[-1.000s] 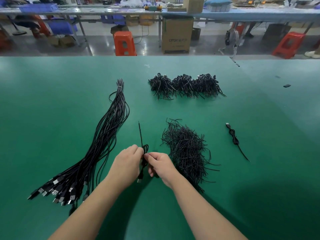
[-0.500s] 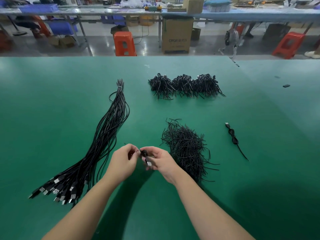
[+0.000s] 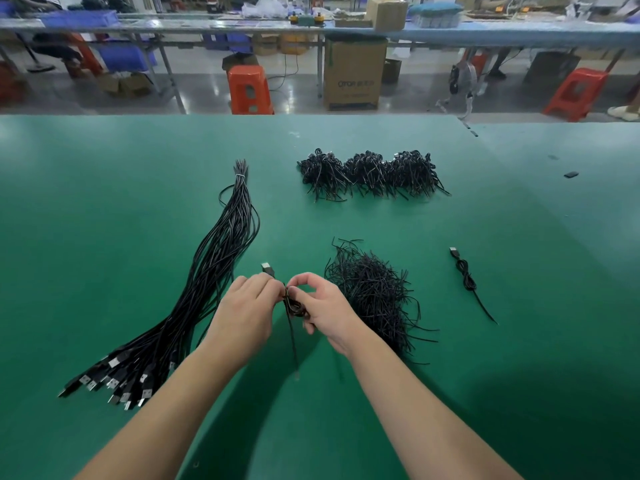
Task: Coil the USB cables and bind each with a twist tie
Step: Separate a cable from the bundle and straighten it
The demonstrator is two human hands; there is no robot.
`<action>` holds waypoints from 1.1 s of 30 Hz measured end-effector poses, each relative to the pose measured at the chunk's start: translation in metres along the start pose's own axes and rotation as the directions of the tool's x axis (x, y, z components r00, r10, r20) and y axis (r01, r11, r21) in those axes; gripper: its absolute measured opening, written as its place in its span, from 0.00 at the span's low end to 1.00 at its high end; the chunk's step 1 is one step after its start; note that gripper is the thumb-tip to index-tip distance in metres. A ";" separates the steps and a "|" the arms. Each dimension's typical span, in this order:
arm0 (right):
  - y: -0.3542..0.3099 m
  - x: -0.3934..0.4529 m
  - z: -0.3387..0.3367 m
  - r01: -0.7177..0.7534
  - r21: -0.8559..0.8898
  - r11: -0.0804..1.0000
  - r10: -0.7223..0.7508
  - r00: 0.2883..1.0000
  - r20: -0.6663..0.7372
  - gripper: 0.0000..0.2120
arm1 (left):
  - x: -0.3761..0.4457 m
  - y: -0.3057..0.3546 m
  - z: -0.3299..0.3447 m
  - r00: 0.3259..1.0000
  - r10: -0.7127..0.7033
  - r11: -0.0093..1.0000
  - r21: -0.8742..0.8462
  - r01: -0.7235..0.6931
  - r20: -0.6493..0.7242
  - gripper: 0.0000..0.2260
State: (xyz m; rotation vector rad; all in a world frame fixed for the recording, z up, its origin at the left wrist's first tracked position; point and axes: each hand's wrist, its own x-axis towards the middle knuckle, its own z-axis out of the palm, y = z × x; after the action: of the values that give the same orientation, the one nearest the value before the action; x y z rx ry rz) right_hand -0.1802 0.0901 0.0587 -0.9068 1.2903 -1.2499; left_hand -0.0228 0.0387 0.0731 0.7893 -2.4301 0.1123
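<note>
USB cable point(image 3: 292, 308), partly coiled, sits between the two hands just above the green bench point(image 3: 104, 220) at its near middle: the left hand point(image 3: 247, 313) has its fingers curled round the loops, the plug end poking out past its knuckles, while the right hand point(image 3: 323, 308) pinches the bundle between thumb and forefinger, probably to keep the turns from springing apart while a tie goes on. A loose tail hangs down toward the person. Whether a twist tie is already in the fingers is too small to tell. The loose twist ties point(image 3: 375, 296) are heaped just beside the right hand, within easy reach, and the uncoiled cables point(image 3: 207, 289), banded at their far end, lie just beside the left hand. Finished bundles point(image 3: 372, 173) are parked in a row farther back, and one coiled cable point(image 3: 465, 277) lies apart to the right. No container is used on the bench.
</note>
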 end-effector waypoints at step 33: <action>-0.035 -0.017 0.000 0.099 -0.005 0.995 -0.097 0.988 0.117 0.11 | 0.007 0.022 -0.023 0.889 -0.452 0.814 -0.376 0.443 0.071 0.08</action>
State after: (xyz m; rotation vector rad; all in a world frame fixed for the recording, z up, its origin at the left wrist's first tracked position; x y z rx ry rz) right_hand -0.1833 0.1011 0.0955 -1.0464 1.1730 -1.2478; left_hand -0.0285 0.0586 0.0984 1.1358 -2.0767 -0.5215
